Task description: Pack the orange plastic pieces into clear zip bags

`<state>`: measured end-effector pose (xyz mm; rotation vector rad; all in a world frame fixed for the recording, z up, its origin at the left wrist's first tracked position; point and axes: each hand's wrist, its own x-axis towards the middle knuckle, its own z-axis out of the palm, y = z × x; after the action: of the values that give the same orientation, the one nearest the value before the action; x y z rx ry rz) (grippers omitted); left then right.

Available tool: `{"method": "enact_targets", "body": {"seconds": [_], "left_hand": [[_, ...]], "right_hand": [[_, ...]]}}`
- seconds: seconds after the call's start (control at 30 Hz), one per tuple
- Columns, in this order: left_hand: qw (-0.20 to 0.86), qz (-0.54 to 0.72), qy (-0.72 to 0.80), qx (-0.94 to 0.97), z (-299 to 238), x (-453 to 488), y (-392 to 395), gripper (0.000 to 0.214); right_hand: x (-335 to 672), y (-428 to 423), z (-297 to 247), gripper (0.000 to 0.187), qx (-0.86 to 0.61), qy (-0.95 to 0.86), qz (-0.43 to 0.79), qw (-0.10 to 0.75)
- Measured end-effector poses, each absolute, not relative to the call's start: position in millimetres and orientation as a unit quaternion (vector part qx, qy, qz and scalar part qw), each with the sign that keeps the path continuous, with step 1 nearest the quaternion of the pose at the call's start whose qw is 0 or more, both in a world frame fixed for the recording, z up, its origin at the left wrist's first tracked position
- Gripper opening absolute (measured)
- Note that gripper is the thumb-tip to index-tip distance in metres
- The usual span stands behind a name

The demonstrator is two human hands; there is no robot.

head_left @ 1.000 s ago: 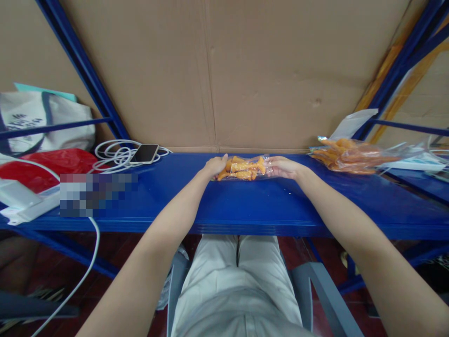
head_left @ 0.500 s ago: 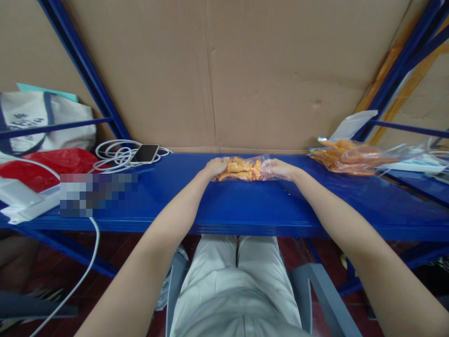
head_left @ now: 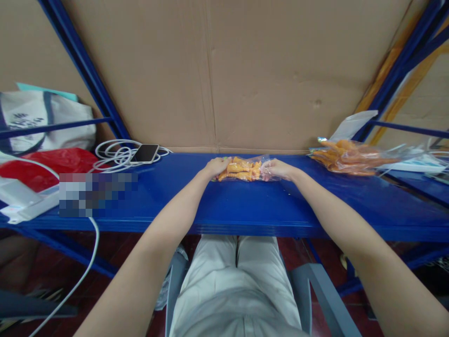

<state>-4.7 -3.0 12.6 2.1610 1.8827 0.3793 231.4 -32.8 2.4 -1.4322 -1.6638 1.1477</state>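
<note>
A clear plastic bag of orange snack sticks (head_left: 243, 169) lies lengthwise on the blue shelf top, straight ahead of me. At its left end, my left hand (head_left: 216, 167) is closed on the plastic, its fingertips partly hidden behind the bag. The bag's right end, where the plastic is looser, is gripped by my right hand (head_left: 278, 169). Both forearms stretch forward over the shelf's front edge.
On the blue shelf (head_left: 242, 206), a phone (head_left: 145, 154) lies against a coiled white cable (head_left: 115, 154). A red plastic bag (head_left: 70, 161) and power strip (head_left: 31, 206) are left. Another bag of orange pieces (head_left: 345, 157) sits right. Cardboard (head_left: 245, 79) stands behind.
My right hand's fingers have shifted slightly on the bag's right end. The bag and my left hand stay in nearly the same place.
</note>
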Motion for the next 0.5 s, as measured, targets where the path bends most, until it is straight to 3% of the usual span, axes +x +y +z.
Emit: {"method": "enact_targets", "body": {"seconds": [0.27,0.5], "left_hand": [[0.118,0.112,0.640,0.751,16,-5,-6,0.063],[0.041,0.155,0.637,0.754,8,-7,5,0.054]], "right_hand": [[237,-26,-1,0.014,-0.542,-0.658,0.421,0.311],[236,-30,2,0.016,-0.545,-0.659,0.402,0.326]]}}
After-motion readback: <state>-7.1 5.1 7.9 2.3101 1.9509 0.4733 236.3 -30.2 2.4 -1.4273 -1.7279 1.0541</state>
